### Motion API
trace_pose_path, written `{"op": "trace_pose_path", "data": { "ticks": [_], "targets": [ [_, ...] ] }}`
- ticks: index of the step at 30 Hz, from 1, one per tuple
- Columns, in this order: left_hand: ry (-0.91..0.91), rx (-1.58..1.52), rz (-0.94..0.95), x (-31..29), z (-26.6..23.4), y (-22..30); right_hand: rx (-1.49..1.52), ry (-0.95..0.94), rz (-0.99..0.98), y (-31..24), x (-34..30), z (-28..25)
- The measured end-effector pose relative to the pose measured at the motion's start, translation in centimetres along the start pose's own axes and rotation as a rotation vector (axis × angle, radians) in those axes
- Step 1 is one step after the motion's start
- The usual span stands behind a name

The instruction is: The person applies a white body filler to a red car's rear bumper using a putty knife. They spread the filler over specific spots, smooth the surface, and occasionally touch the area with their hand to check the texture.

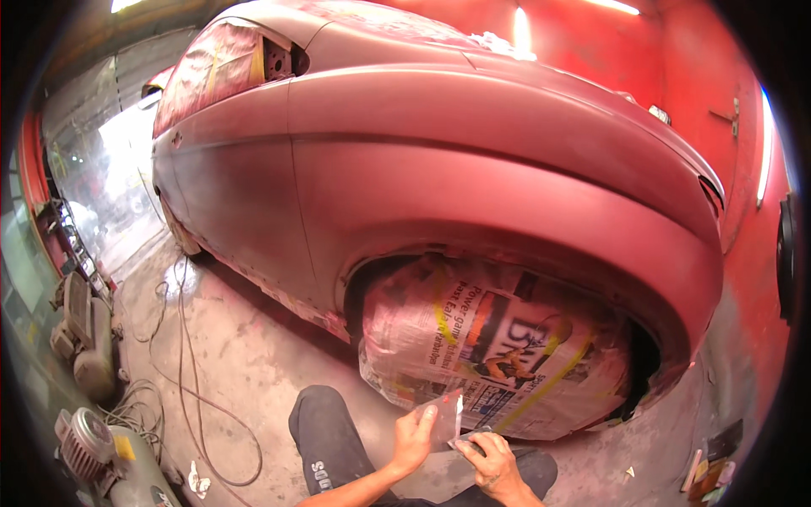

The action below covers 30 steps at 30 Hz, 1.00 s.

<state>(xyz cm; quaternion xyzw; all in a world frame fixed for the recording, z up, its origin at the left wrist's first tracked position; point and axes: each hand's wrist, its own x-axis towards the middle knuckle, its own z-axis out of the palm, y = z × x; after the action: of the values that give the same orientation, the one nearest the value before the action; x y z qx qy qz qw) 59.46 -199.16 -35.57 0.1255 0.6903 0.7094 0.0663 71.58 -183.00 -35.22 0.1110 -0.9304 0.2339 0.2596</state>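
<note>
Above my knees, my left hand (414, 439) is closed on a thin grey sheet (445, 424) with a white strip along its right edge; it may be sandpaper. Thumb and fingers of my right hand (493, 467) pinch the sheet's lower right corner. Just beyond both hands is a car wheel (422, 338) wrapped in newspaper and yellow tape. The wheel arch curves over it in the car's dull red body panel (473, 186). Neither hand touches the car. The fingertips behind the sheet are hidden.
A hose (190, 363) loops over the concrete floor to my left. Beside it stand a compressor with a ribbed motor (89, 439) and another machine (89, 338). Small scraps and blocks (714, 469) lie at the lower right. A red wall (693, 59) rises behind the car.
</note>
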Motion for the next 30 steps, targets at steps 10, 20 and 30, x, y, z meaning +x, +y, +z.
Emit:
{"op": "trace_pose_path", "data": {
  "ticks": [10, 20, 30],
  "targets": [
    [-0.103, -0.730, -0.437, 0.6, 0.4, -1.6, 0.098, 0.191, -0.032, 0.3, 0.1, -0.5],
    [-0.158, -0.362, -0.104, 0.6, 0.4, 1.7, 0.005, 0.111, 0.116, 2.5, -2.2, -1.4],
    [-0.015, -0.039, 0.105, 0.6, 0.9, 0.2, 0.015, 0.086, 0.037, 0.2, -1.3, -0.1]
  ]
}}
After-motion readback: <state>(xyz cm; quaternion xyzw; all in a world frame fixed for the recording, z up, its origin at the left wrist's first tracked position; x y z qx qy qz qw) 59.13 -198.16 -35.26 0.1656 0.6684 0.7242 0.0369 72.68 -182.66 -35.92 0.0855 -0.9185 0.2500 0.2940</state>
